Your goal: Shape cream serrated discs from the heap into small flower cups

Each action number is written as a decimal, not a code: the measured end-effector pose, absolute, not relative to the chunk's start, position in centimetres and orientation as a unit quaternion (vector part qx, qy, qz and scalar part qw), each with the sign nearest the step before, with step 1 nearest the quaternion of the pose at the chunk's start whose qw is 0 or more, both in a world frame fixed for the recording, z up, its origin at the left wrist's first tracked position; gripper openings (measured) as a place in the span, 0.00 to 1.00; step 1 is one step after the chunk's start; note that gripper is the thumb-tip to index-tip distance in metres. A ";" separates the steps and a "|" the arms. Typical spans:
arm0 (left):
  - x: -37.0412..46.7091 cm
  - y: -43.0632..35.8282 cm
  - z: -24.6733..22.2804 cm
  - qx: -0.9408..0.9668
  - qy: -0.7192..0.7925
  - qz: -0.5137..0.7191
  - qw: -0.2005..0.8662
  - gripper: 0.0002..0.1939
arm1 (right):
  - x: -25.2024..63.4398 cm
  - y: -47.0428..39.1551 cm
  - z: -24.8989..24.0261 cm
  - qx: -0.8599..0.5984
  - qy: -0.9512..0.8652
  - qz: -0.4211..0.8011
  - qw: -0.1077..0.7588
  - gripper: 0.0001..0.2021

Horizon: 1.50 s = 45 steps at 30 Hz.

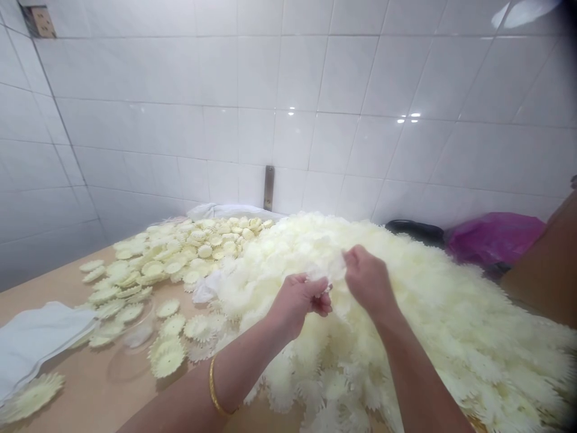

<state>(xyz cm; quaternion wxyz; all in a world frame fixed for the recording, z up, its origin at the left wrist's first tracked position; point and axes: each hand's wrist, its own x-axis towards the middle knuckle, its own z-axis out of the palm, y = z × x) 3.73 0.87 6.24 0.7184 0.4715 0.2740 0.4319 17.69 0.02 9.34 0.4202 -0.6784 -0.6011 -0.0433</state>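
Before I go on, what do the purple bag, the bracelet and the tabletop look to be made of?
Purple bag: probably thin plastic film, given its crinkled, slightly see-through look.
Bracelet: gold-coloured metal or plating, as its yellow shine suggests; solid gold can't be confirmed.
Tabletop: smooth, tan; wood or laminate, since no grain shows to settle it.

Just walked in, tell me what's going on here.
A person's left hand and right hand pinch a thin pale piece between them, above a large heap of pale frilly pieces. Left of the heap, small scalloped discs lie piled and scattered on the table, near a folded white cloth.
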 end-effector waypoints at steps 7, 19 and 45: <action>4.0 0.8 6.1 0.453 0.249 0.408 0.752 0.09 | 19.7 0.5 9.0 -0.701 -0.573 -0.059 0.421 0.11; 3.9 1.5 5.1 0.488 0.299 0.400 0.716 0.16 | 17.4 -1.5 11.0 -0.584 -0.645 0.194 0.453 0.12; 3.2 1.5 6.4 0.488 0.263 0.407 0.726 0.18 | 17.7 0.0 9.6 -0.666 -0.576 0.047 0.472 0.09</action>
